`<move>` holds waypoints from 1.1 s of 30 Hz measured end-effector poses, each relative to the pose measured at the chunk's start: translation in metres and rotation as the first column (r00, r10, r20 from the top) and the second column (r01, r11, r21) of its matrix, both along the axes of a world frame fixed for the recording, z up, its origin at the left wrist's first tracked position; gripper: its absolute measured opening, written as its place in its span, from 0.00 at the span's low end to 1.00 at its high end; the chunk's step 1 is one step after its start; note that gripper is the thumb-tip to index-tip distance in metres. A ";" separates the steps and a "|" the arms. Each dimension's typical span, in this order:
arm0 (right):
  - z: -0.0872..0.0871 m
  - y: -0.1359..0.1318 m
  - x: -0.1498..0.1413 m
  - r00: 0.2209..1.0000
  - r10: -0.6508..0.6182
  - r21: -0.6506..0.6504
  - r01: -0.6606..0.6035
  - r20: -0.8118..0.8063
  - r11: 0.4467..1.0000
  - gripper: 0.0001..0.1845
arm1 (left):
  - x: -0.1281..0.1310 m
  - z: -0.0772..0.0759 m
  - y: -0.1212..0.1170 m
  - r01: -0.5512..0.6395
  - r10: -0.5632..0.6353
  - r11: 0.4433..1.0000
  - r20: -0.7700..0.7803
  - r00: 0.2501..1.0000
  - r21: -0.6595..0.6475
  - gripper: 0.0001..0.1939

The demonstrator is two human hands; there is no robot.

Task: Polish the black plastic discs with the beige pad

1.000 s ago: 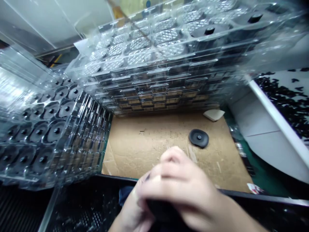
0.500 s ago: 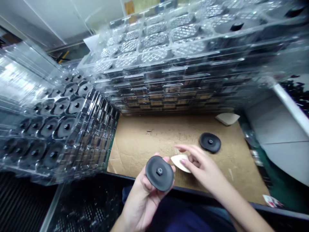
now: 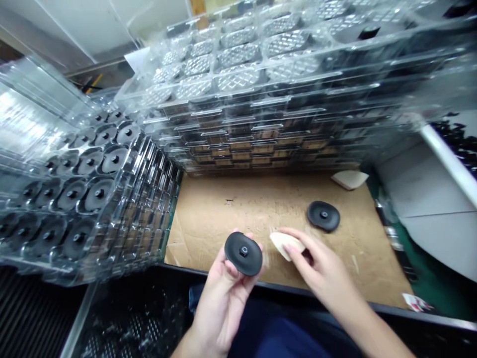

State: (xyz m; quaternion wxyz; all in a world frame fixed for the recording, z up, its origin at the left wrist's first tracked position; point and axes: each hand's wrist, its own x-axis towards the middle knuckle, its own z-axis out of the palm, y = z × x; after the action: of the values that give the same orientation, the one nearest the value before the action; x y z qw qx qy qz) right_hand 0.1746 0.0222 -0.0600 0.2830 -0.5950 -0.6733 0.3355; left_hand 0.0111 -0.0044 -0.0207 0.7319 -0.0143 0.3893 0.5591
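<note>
Left hand cradles a black oval disc; right hand pinches a cream leaf-shaped pad.
Both are by the near edge of a brown cardboard sheet; another black disc lies toward its right edge.

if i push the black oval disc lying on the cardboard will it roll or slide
The black oval disc would probably slide rather than roll, since it lies flat on the cardboard. It is likely stiff: the similar disc held in the left hand shows no visible sag.
</note>
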 end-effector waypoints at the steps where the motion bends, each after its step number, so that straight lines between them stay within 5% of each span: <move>1: 0.016 0.003 -0.006 1.000 0.007 0.035 -0.006 -0.029 0.999 0.12 | 0.002 0.000 -0.002 0.011 -0.011 1.000 -0.020 1.000 0.012 0.20; 4: 0.060 0.003 -0.026 0.971 0.187 0.273 -0.141 -0.149 0.952 0.13 | 0.003 0.001 -0.006 0.080 -0.080 0.997 -0.062 0.995 -0.010 0.21; 8: 0.085 0.004 -0.040 0.891 0.427 0.171 -0.402 -0.153 0.900 0.13 | 0.000 0.006 -0.007 0.073 -0.087 0.992 -0.137 0.987 -0.099 0.21; 13: 0.081 0.002 -0.039 0.963 0.254 0.337 -0.209 -0.095 0.918 0.13 | 0.003 0.014 -0.002 0.149 -0.151 0.988 -0.100 0.983 -0.030 0.16; 18: 0.082 -0.008 -0.032 0.921 0.362 0.249 -0.320 -0.145 0.914 0.12 | 0.003 0.017 -0.003 0.119 -0.128 0.990 -0.139 0.982 -0.069 0.23; 23: 0.082 -0.006 -0.044 0.960 0.215 0.423 -0.122 -0.182 0.898 0.13 | 0.006 0.022 -0.009 0.136 -0.156 0.984 -0.184 0.970 -0.117 0.20; 26: 0.080 -0.012 -0.032 0.920 0.323 0.339 -0.238 -0.222 0.910 0.13 | 0.003 0.026 -0.010 0.123 -0.140 0.986 -0.150 0.979 -0.116 0.22; 30: 0.077 -0.021 -0.005 0.950 0.311 0.183 -0.300 -0.035 0.936 0.12 | 0.003 0.026 -0.007 0.139 -0.146 0.988 -0.127 0.981 -0.062 0.27; 33: 0.078 -0.025 -0.004 0.973 0.193 0.321 -0.225 0.127 0.920 0.13 | 0.006 0.026 -0.005 0.106 -0.111 0.994 -0.165 0.980 -0.039 0.29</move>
State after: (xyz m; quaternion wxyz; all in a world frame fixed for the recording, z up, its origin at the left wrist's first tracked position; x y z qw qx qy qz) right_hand 0.1703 -0.0031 0.0178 0.3104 -0.4781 -0.7924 0.2170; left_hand 0.0176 -0.0091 0.0057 0.7258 0.0429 0.4577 0.5118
